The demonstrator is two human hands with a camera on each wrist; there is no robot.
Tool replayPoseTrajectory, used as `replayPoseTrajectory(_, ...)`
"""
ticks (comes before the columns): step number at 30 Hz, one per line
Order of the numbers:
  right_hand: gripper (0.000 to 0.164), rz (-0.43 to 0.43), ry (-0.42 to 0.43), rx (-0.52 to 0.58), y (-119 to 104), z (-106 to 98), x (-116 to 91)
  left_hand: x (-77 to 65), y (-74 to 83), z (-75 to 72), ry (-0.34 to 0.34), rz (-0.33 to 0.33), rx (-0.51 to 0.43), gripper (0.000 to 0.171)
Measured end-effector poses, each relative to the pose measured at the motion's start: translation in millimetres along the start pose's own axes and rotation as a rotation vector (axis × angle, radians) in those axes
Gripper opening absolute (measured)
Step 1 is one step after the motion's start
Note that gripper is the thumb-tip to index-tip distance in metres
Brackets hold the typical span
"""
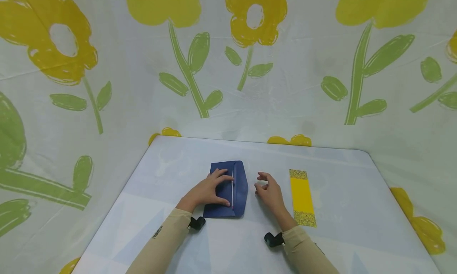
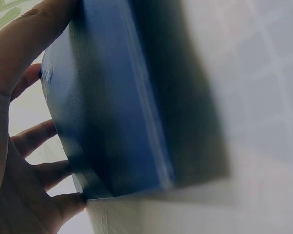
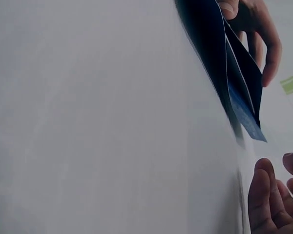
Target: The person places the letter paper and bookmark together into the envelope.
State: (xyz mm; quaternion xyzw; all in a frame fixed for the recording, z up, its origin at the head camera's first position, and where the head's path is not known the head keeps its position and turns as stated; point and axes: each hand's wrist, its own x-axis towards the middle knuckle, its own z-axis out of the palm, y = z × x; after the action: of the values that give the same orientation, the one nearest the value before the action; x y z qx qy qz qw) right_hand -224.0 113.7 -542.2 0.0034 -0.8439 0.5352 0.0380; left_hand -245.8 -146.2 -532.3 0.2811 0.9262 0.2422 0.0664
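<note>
A dark blue envelope [image 1: 221, 192] lies on the table, its flap [image 1: 242, 188] unfolded to the right. A thin white edge [image 1: 233, 186] shows along its mouth. My left hand [image 1: 212, 188] rests on the envelope with fingers spread; thumb and index fingertips are near the mouth. In the left wrist view, several fingertips touch the blue envelope [image 2: 117, 107]. The right wrist view shows the mouth of the envelope [image 3: 205, 44] gaping. My right hand [image 1: 270, 192] hovers right of the flap, fingers loosely bent, holding nothing.
A yellow strip [image 1: 302, 194] with patterned gold ends lies right of my right hand. The pale table [image 1: 342, 198] has rounded back corners. White cloth [image 1: 292, 91] with yellow flowers hangs behind and at the sides. A black wrist camera [image 1: 273, 239] sits under my right wrist.
</note>
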Motion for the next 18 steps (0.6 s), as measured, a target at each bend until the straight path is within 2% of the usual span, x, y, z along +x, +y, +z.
replayPoseTrajectory(18,0.048,0.032,0.048,-0.069,16.9,-25.3,0.7,-1.2,-0.3,-0.1,-0.004,0.005,-0.004,0.086)
